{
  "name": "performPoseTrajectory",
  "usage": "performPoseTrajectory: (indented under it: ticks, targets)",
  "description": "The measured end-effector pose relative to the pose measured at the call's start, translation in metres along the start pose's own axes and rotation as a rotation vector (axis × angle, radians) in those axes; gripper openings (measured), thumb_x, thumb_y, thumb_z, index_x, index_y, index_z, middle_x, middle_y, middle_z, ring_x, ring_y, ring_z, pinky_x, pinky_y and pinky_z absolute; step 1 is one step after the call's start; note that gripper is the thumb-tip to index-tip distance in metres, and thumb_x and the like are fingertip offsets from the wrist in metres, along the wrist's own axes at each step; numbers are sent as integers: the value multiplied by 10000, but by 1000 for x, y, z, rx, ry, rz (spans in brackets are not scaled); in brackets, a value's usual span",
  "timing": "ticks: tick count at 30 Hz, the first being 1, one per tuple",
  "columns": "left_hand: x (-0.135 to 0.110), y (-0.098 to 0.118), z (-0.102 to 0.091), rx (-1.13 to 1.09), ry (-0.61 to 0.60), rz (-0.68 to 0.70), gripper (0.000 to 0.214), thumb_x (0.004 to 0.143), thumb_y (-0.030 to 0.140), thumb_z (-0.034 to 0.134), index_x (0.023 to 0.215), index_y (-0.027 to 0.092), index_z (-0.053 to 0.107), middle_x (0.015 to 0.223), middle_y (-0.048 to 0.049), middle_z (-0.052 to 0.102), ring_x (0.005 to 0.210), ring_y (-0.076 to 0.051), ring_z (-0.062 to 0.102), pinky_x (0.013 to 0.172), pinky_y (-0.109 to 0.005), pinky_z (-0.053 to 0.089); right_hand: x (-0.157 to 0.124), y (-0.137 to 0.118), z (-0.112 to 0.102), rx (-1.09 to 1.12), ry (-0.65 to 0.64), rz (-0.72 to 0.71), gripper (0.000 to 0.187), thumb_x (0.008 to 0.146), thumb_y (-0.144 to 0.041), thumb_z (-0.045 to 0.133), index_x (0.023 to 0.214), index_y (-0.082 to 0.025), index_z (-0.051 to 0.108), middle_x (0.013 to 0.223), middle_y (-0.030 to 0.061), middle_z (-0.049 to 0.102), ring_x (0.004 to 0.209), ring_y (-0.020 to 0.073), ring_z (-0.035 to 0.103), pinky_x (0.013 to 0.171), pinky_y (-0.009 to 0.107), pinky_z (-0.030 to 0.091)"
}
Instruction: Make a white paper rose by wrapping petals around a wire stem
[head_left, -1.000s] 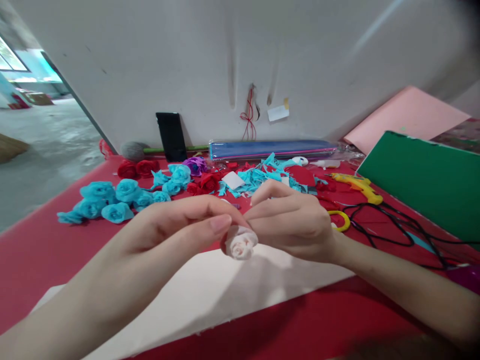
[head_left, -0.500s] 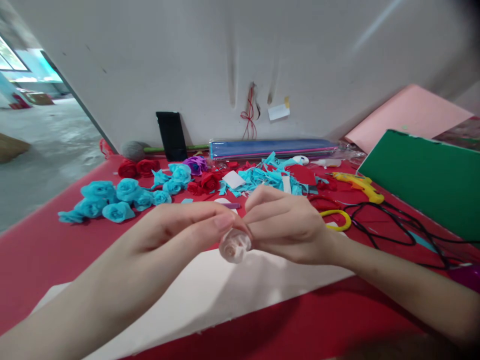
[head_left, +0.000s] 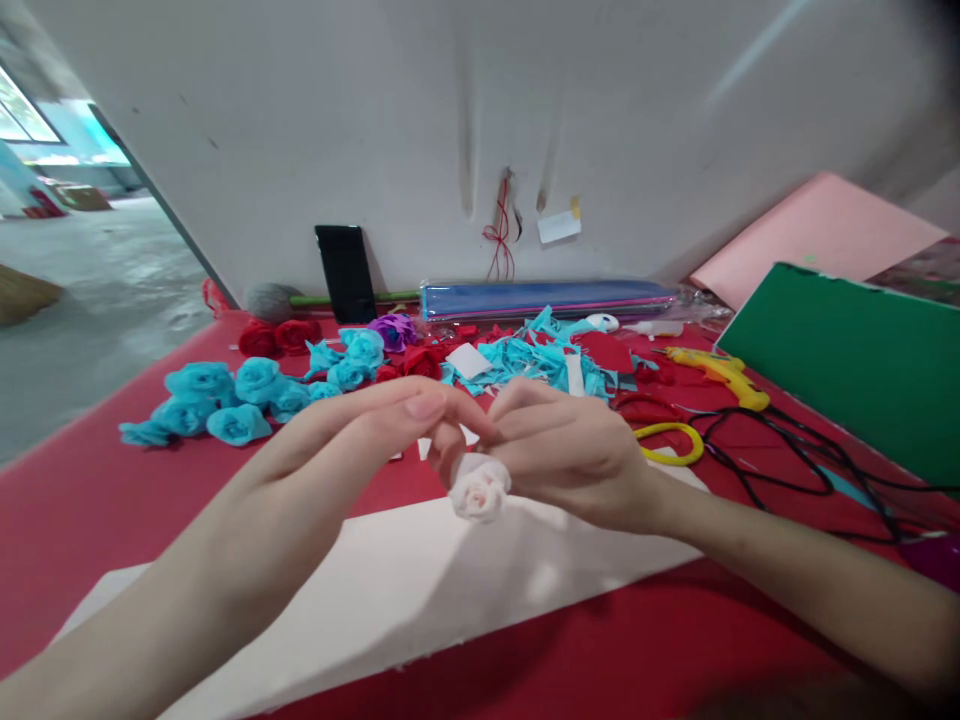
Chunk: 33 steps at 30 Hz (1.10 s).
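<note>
Between my two hands, just above the white paper sheet (head_left: pixel 360 570), is a small white paper rose (head_left: pixel 481 492) with its swirled front facing me. My right hand (head_left: pixel 574 455) pinches the rose from behind and to the right, its fingers folded together. From the left my left hand (head_left: pixel 322 480) reaches over with bent fingers, its thumb lying along the index finger. The left fingertips meet the right fingers, and a curled finger touches the back of the rose. The rose's base is hidden behind the fingers.
Blue paper roses (head_left: pixel 238 425) lie at left, near red roses (head_left: pixel 259 338) and a purple one (head_left: pixel 391 332). Blue paper scraps (head_left: pixel 517 358) are heaped behind my hands. At right are yellow-handled scissors (head_left: pixel 701 445), a yellow glue gun (head_left: pixel 724 375), black cable (head_left: pixel 780 470) and a green board (head_left: pixel 847 360).
My left thumb has lifted off the rose's edge and moved up and left. The rose has shifted slightly right and shows its front more plainly. My right hand has barely moved.
</note>
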<state>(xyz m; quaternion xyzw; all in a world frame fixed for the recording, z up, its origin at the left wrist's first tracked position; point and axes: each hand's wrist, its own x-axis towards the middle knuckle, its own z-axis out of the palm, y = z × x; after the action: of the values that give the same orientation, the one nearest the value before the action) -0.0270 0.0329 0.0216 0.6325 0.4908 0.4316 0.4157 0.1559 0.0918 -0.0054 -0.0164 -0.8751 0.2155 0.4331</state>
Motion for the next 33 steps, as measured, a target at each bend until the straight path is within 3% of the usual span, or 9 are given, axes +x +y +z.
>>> performPoseTrajectory:
  ticks: [4, 9, 16, 22, 29, 33]
  targets:
    - [1, 0, 4, 29, 13, 136, 200, 851, 291, 461, 824, 324, 656, 861, 79, 660, 856, -121, 594, 743, -127, 449, -4, 7, 2, 37, 96, -22, 226, 852, -206, 516, 760, -72, 673, 759, 105, 676, 752, 120, 530, 710, 292, 471]
    - [4, 1, 11, 83, 17, 210, 123, 800, 274, 530, 809, 267, 653, 833, 7, 649, 793, -167, 593, 642, -154, 462, -5, 8, 8, 134, 177, 19, 134, 824, -185, 565, 831, -133, 688, 744, 63, 681, 712, 113, 558, 711, 298, 460]
    - [7, -1, 14, -160, -60, 143, 100, 771, 246, 581, 709, 215, 654, 711, -12, 594, 607, -132, 550, 557, -197, 465, 0, -9, 9, 391, 130, 408, 152, 800, -164, 589, 692, -173, 696, 685, -2, 660, 752, 94, 541, 772, 251, 449]
    - [9, -11, 17, -396, -101, 43, 47, 755, 255, 628, 795, 255, 653, 666, 17, 629, 608, -121, 591, 612, -197, 479, 0, -9, 10, 718, 180, 488, 143, 811, -157, 575, 731, -173, 693, 657, -20, 647, 695, 68, 566, 722, 221, 477]
    - [5, -19, 27, -255, -123, -51, 185, 806, 340, 560, 763, 246, 713, 834, -12, 696, 837, -162, 608, 752, -195, 459, 1, -3, 4, 816, 333, 518, 103, 782, -172, 610, 722, -210, 685, 731, -38, 536, 686, 53, 537, 684, 216, 477]
    - [0, -19, 36, -396, -109, -95, 169, 817, 328, 554, 876, 293, 709, 935, 16, 703, 933, -143, 594, 825, -181, 449, 1, -2, 10, 953, 322, 626, 121, 782, -157, 603, 685, -193, 666, 723, -49, 494, 581, 21, 494, 567, 169, 448]
